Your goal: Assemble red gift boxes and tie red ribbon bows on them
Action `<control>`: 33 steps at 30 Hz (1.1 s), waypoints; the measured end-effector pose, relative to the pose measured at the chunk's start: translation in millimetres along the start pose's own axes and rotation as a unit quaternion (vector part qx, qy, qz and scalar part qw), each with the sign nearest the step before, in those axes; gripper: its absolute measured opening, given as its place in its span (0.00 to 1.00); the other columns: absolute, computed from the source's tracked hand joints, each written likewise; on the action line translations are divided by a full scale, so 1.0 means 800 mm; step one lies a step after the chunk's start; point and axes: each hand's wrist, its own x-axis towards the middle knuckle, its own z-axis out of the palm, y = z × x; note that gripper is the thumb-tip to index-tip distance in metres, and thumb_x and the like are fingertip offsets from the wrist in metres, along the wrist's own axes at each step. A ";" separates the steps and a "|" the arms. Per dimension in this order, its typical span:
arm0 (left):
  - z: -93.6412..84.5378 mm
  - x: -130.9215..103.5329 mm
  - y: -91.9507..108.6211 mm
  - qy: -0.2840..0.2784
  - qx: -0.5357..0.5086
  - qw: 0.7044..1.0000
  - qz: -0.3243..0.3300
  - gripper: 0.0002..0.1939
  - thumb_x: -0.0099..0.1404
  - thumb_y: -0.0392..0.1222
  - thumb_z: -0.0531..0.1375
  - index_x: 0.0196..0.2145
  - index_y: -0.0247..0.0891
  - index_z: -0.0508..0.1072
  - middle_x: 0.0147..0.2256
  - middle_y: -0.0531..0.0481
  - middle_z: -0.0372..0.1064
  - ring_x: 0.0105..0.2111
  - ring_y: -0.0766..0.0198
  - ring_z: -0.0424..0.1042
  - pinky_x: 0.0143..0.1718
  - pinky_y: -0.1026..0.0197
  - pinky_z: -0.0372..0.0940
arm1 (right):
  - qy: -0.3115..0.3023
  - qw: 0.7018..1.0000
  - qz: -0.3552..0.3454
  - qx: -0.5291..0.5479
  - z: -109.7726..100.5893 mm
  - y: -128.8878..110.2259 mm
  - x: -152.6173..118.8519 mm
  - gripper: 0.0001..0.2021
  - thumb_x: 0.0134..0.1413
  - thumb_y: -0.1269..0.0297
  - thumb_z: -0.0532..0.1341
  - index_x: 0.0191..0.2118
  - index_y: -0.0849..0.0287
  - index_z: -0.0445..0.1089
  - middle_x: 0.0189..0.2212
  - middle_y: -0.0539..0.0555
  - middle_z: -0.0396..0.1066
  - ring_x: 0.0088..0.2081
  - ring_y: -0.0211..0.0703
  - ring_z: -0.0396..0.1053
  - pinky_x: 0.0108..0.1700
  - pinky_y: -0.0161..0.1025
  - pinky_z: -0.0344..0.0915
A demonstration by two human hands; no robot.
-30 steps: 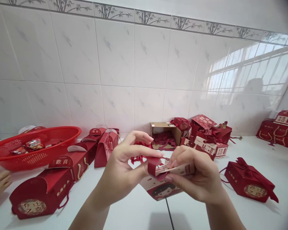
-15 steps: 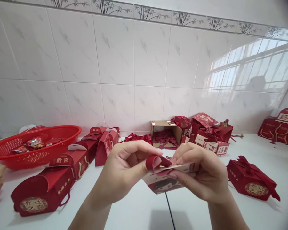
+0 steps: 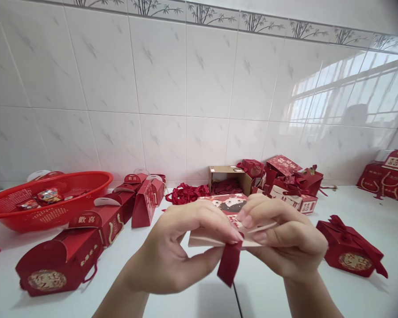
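Both my hands hold a small printed card box above the white table, its cream edge facing me and its red illustrated side turned toward the wall. My left hand has its fingertips pressed at the middle of the box, where a dark red ribbon hangs down in front. Pinched on the right part of the same box is my right hand, its fingertips close to those of the left. The fingers partly hide where the ribbon meets the card.
A red basket with wrapped packets stands at the left, behind a row of red boxes. Loose ribbons, a cardboard box and piled gift boxes line the wall. A ribboned box sits right.
The held box has tilted, and the looped ribbon now hangs down in front of it. My left fingers have moved over the ribbon. Another hand at the far left is gone; a red corner shows there.
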 end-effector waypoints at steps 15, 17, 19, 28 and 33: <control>0.001 0.003 -0.007 0.036 0.012 0.999 -0.005 0.17 0.58 0.22 0.60 0.40 0.41 0.74 0.30 0.51 0.77 0.34 0.62 0.75 0.40 0.56 0.72 | -0.017 0.999 0.036 -0.007 0.000 -0.001 0.002 0.12 0.45 0.83 0.64 0.31 0.59 0.65 0.37 0.55 0.75 0.39 0.47 0.72 0.41 0.51 0.68; 0.002 0.003 -0.007 0.038 0.007 0.999 -0.005 0.16 0.59 0.23 0.60 0.40 0.40 0.74 0.30 0.51 0.77 0.33 0.62 0.75 0.39 0.56 0.72 | -0.011 0.999 0.035 -0.014 0.000 -0.001 0.002 0.12 0.45 0.83 0.64 0.31 0.60 0.65 0.35 0.54 0.74 0.37 0.45 0.72 0.40 0.49 0.68; 0.003 0.003 -0.008 0.042 0.004 0.999 -0.003 0.15 0.59 0.23 0.60 0.40 0.40 0.74 0.30 0.50 0.77 0.32 0.62 0.75 0.38 0.56 0.71 | -0.007 0.999 0.035 -0.024 0.000 -0.003 0.002 0.12 0.45 0.83 0.64 0.30 0.60 0.65 0.32 0.53 0.73 0.34 0.43 0.71 0.37 0.47 0.67; 0.004 0.000 -0.012 0.024 0.014 1.000 0.014 0.17 0.60 0.24 0.58 0.43 0.41 0.72 0.42 0.47 0.73 0.41 0.61 0.74 0.42 0.59 0.72 | 0.008 0.999 0.038 -0.038 -0.001 -0.007 0.006 0.12 0.43 0.85 0.62 0.28 0.60 0.64 0.27 0.51 0.72 0.29 0.40 0.70 0.33 0.44 0.63; 0.004 -0.001 -0.016 -0.021 0.031 0.999 0.029 0.27 0.59 0.22 0.55 0.52 0.46 0.67 0.47 0.46 0.72 0.50 0.55 0.70 0.52 0.49 0.68 | 0.002 0.998 0.043 -0.051 -0.002 -0.008 0.005 0.12 0.44 0.83 0.63 0.27 0.59 0.64 0.26 0.50 0.71 0.28 0.39 0.69 0.33 0.43 0.63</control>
